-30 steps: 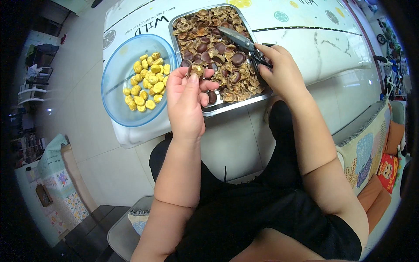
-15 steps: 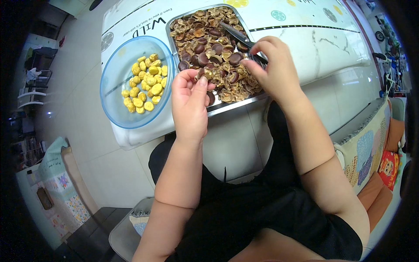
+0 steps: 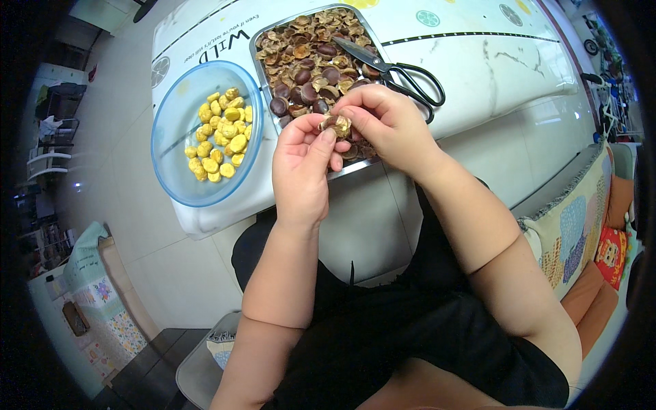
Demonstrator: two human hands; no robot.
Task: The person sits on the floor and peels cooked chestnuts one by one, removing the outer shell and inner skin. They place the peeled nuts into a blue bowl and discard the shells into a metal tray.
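Between both hands, above the near part of the tray, is a chestnut (image 3: 337,125) with torn brown skin and a pale yellowish inside. The fingertips of my left hand (image 3: 302,160) pinch it from the left. My right hand (image 3: 388,126) grips its other side with thumb and forefinger. Beneath them lies a metal tray (image 3: 255,58) heaped with brown shell pieces (image 3: 290,35) and several dark whole chestnuts (image 3: 309,92). Black-handled scissors (image 3: 403,76) rest over the tray's right edge, blades parted. Left of the tray, a clear blue bowl (image 3: 161,147) holds peeled yellow chestnuts (image 3: 222,137).
A white patterned cloth (image 3: 485,72) covers the table, whose near edge is just in front of my knees. Tiled floor (image 3: 365,225) shows below it. At the right stands a seat with a patterned cover (image 3: 567,236) and a red cushion (image 3: 609,256).
My right hand has moved left and down from the scissors and now grips the chestnut with my left hand. The scissors lie free on the tray edge.
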